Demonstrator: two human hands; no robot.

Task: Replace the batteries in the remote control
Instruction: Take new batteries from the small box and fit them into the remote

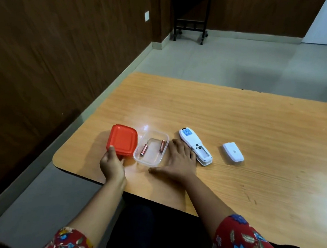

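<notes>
Left grip (113, 165) pinches 1 red lid (123, 139); right grip (181, 160) flat, empty; 2 batteries (144, 149); 1 remote (194, 145)

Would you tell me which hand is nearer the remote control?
Right. The right hand lies flat against the remote control; the left hand holds the red lid, beyond the container.

Light wooden table (240, 122) spread across the frame's middle and right, red lid (122, 139) seen centre left, clear container (152, 153) set just beside it, right hand (181, 160) laid flat, white remote (194, 145) placed face down, battery cover (233, 154) laid apart at right.
</notes>
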